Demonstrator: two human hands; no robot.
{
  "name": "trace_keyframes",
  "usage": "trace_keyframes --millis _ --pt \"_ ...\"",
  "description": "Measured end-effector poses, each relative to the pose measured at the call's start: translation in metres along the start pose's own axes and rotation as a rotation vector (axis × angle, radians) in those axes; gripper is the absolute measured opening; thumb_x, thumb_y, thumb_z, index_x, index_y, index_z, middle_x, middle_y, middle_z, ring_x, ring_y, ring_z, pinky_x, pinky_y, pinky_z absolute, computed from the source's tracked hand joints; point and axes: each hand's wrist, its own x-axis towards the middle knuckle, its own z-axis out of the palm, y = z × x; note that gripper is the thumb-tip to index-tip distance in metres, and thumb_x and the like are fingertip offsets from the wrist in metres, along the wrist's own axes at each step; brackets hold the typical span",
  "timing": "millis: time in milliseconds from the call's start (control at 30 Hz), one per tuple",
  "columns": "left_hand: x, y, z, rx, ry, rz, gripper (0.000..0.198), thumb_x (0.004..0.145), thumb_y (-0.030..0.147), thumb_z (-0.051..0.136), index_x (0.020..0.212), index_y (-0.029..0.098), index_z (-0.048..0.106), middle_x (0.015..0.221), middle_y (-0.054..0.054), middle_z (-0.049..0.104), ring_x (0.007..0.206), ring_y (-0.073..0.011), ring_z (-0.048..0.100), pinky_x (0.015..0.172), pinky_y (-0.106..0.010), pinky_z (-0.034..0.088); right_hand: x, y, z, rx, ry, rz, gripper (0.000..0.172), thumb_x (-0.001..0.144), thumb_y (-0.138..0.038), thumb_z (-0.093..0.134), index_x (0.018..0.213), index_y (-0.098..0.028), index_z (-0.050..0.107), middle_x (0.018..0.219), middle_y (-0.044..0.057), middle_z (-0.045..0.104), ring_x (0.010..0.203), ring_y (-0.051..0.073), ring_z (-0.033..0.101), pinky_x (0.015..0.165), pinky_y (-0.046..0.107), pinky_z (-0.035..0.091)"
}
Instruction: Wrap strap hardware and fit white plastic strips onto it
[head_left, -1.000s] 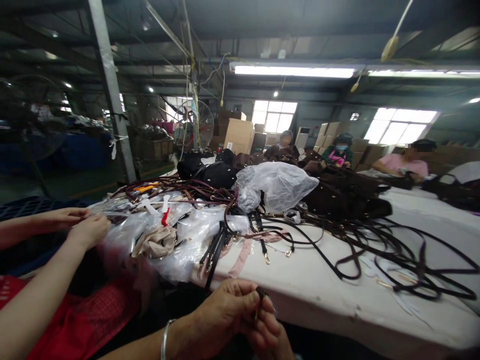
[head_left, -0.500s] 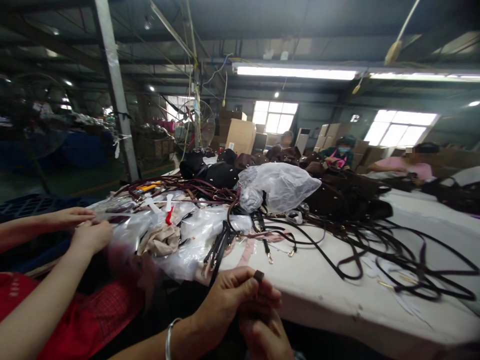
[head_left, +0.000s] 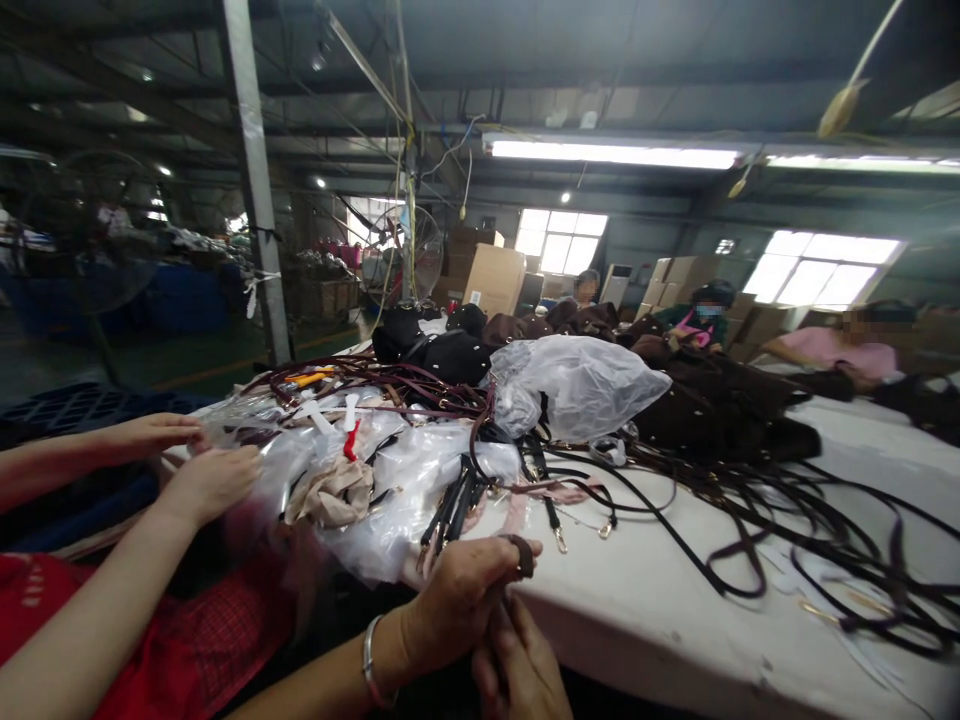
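Observation:
My left hand point(head_left: 461, 600), with a silver bangle at the wrist, is closed on a short loop of dark brown strap point(head_left: 527, 556); the loop stands out between thumb and fingers. Just below it, my right hand point(head_left: 525, 665) has its fingers pressed together close against the left. Whatever lies between the two palms is hidden. Both hands are in front of the edge of the white table point(head_left: 637, 610). Black straps with gold clips point(head_left: 454, 510) lie on the table just beyond my left hand.
On the left, a co-worker's hands point(head_left: 217, 475) handle clear plastic bags point(head_left: 420, 470). Long dark straps point(head_left: 750, 520) trail across the table's right side. Dark brown bags point(head_left: 720, 400) and a plastic-wrapped bundle point(head_left: 577, 380) are piled behind. Other people sit at the far side.
My view has shifted slightly left. More of the brown strap now shows as a loop above my left hand, and the right hand has moved under it with fingers straighter.

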Motion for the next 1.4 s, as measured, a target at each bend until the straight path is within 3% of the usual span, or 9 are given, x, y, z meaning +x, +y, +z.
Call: trace_keyframes --millis 133,267,367,600,767,1033,1167,1300,1400 --pt "-0.005 -0.023 -0.009 0.248 -0.093 0.156 0.024 0.1 0.014 0.039 0.105 0.012 0.062 0.098 -0.015 0.072 0.09 -0.022 0.07 0.077 -0.028 0.054 0.004 -0.007 0.01 0.035 -0.063 0.189 0.062 0.074 -0.081 0.06 0.083 -0.019 0.061 0.049 -0.004 0.056 0.037 0.006 0.045 0.037 0.017 0.032" --pt "-0.015 -0.04 -0.016 0.375 -0.185 0.171 0.022 0.1 0.012 0.037 0.102 0.014 0.059 0.091 -0.011 0.068 0.081 -0.0197 0.065 0.071 -0.026 0.05 0.005 -0.024 0.011 0.198 -0.123 0.333 0.062 0.064 -0.076 0.072 0.077 -0.019 0.054 0.048 -0.009 0.05 0.035 0.003 0.04 0.036 0.015 0.032" --pt "-0.027 -0.042 -0.02 0.36 -0.292 0.14 0.022 0.098 0.013 0.034 0.098 0.016 0.056 0.084 -0.006 0.063 0.074 -0.0178 0.059 0.067 -0.026 0.044 0.003 -0.042 0.007 0.402 -0.146 0.506 0.041 0.077 -0.056 0.071 0.075 -0.019 0.052 0.047 -0.011 0.042 0.034 0.002 0.031 0.034 0.014 0.026" --pt "-0.053 -0.004 -0.025 0.233 -0.496 -0.085 0.036 0.107 0.034 0.023 0.091 0.02 0.054 0.078 -0.002 0.061 0.067 -0.0156 0.053 0.064 -0.026 0.037 -0.011 -0.061 -0.002 0.704 -0.224 0.767 0.038 0.1 -0.033 0.033 0.068 -0.018 0.046 0.045 -0.012 0.029 0.034 0.001 0.012 0.035 0.013 0.009" --pt "-0.052 0.034 -0.039 0.231 -0.549 -0.056 0.033 0.104 0.028 0.023 0.092 0.019 0.052 0.083 -0.007 0.064 0.073 -0.0192 0.055 0.071 -0.028 0.04 -0.026 -0.054 -0.016 0.529 -0.396 0.592 0.037 0.081 -0.037 0.071 0.067 -0.021 0.041 0.051 -0.013 0.032 0.04 0.001 0.017 0.037 0.013 0.018" --pt "-0.064 0.057 -0.041 0.455 -0.638 -0.096 0.017 0.101 0.022 0.037 0.106 0.019 0.053 0.097 -0.008 0.064 0.081 -0.0209 0.055 0.074 -0.029 0.039 -0.032 -0.07 -0.03 -0.48 -0.425 0.009 0.01 0.087 -0.028 0.063 0.083 -0.02 0.063 0.071 -0.005 0.057 0.065 0.01 0.047 0.058 0.02 0.031" --pt "-0.058 0.063 -0.046 0.514 -0.675 -0.183 0.015 0.098 0.016 0.04 0.097 0.018 0.055 0.091 -0.007 0.064 0.077 -0.0205 0.055 0.069 -0.029 0.037 -0.028 -0.079 -0.033 -0.853 -0.482 -0.247 0.019 0.092 -0.022 0.054 0.079 -0.023 0.067 0.077 -0.003 0.062 0.072 0.013 0.053 0.062 0.023 0.031" --pt "-0.031 0.082 -0.065 0.418 -0.666 -0.267 0.025 0.103 0.027 0.04 0.092 0.018 0.06 0.085 -0.006 0.064 0.074 -0.0186 0.053 0.067 -0.028 0.034 -0.015 -0.093 -0.028 -0.746 -0.499 -0.202 0.022 0.089 -0.022 0.053 0.088 -0.022 0.075 0.085 0.001 0.068 0.08 0.018 0.06 0.071 0.025 0.038" --pt "-0.009 0.101 -0.079 0.017 -0.512 -0.455 0.027 0.099 0.034 0.053 0.082 0.017 0.065 0.074 -0.002 0.059 0.067 -0.0156 0.048 0.063 -0.026 0.031 -0.008 -0.105 -0.023 -0.421 -0.587 -0.104 0.021 0.085 -0.023 0.055 0.085 -0.02 0.076 0.084 0.001 0.071 0.084 0.019 0.061 0.076 0.026 0.041"
